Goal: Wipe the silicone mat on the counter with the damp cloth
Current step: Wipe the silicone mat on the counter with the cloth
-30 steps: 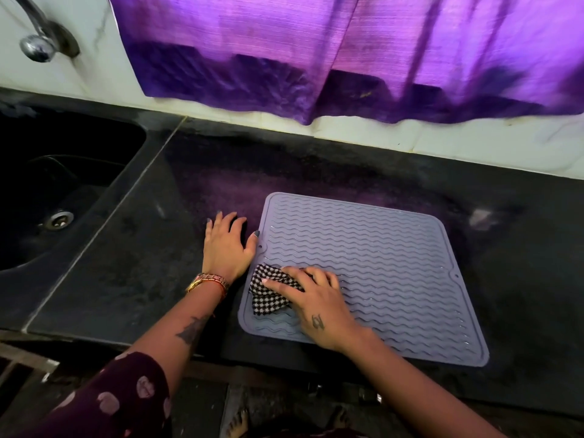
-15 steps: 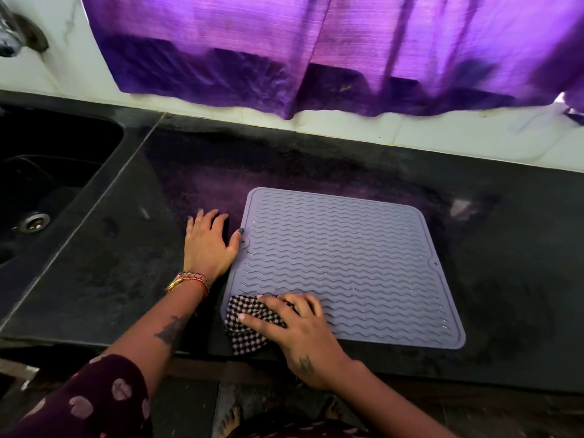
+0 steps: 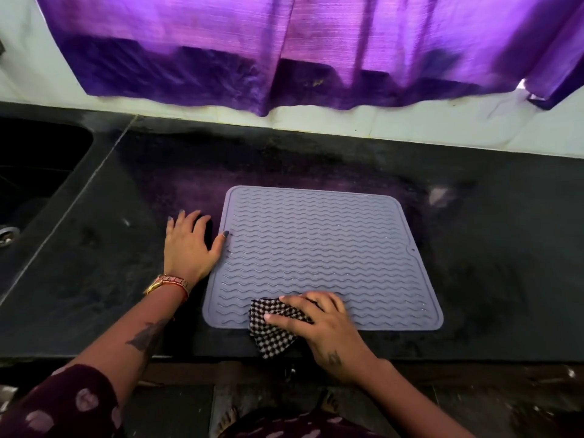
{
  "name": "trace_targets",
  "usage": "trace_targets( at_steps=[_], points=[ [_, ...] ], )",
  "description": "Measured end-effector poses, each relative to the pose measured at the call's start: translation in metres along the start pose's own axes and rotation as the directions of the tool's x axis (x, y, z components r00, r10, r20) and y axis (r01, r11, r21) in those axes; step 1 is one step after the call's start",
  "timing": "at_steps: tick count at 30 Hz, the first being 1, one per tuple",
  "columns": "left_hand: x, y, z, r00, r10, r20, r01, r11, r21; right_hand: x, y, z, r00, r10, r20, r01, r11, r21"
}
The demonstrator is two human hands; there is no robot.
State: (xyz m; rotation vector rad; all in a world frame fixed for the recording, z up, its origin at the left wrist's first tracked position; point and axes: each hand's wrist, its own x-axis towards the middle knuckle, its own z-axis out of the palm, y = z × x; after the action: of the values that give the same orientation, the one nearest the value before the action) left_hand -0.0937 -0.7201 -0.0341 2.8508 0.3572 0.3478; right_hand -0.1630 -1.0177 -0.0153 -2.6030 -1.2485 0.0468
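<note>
The grey silicone mat [image 3: 319,248] is lying flat on the dark tabletop [image 3: 505,263], with its wavy ribs running across it and small wet glints showing along several of the ribs. The right hand [image 3: 325,330] is pressing the black-and-white checked cloth [image 3: 275,335] down at the mat's near edge, toward its near left corner; its fingers [image 3: 294,300] are lying spread and nearly straight over the bunched cloth rather than curling round it. About half of the cloth is sitting on the mat, and the rest is hanging past the mat's near edge onto the tabletop. The left hand [image 3: 189,245] is resting flat on the tabletop just beside the mat's left edge, fingers spread wide and holding nothing, with the thumb tip touching that edge. A bracelet [image 3: 167,284] is sitting on the left wrist. A black sink [image 3: 38,172] is set into the tabletop well to the left of the mat. A purple curtain [image 3: 284,49] is hanging against the white wall behind the mat, beyond the mat's far edge.
</note>
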Motion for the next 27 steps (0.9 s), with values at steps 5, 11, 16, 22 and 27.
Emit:
trace_targets(
  at_steps=[5,11,16,22,27],
  points=[
    [-0.001,0.010,-0.005,0.999,0.008,-0.050,-0.011,0.998,-0.057,-0.010,0.013,-0.009,0.992,0.105,-0.064,-0.107,0.994,-0.028],
    [0.000,0.049,-0.004,0.995,0.098,0.006,-0.097,0.988,-0.118,-0.016,0.021,0.001,0.995,0.089,-0.055,-0.093,0.993,-0.075],
    [0.004,0.066,0.007,0.986,0.130,0.103,-0.117,0.986,-0.119,0.001,0.029,-0.022,0.979,0.156,-0.135,-0.159,0.987,-0.013],
    [0.017,0.077,0.016,0.969,0.153,0.194,-0.152,0.988,-0.022,0.005,0.040,-0.002,0.991,0.126,-0.048,-0.131,0.984,-0.121],
    [0.016,0.075,0.024,0.966,0.167,0.199,-0.175,0.984,0.023,0.023,0.053,-0.022,0.989,0.105,-0.108,-0.112,0.992,-0.063]
  ],
)
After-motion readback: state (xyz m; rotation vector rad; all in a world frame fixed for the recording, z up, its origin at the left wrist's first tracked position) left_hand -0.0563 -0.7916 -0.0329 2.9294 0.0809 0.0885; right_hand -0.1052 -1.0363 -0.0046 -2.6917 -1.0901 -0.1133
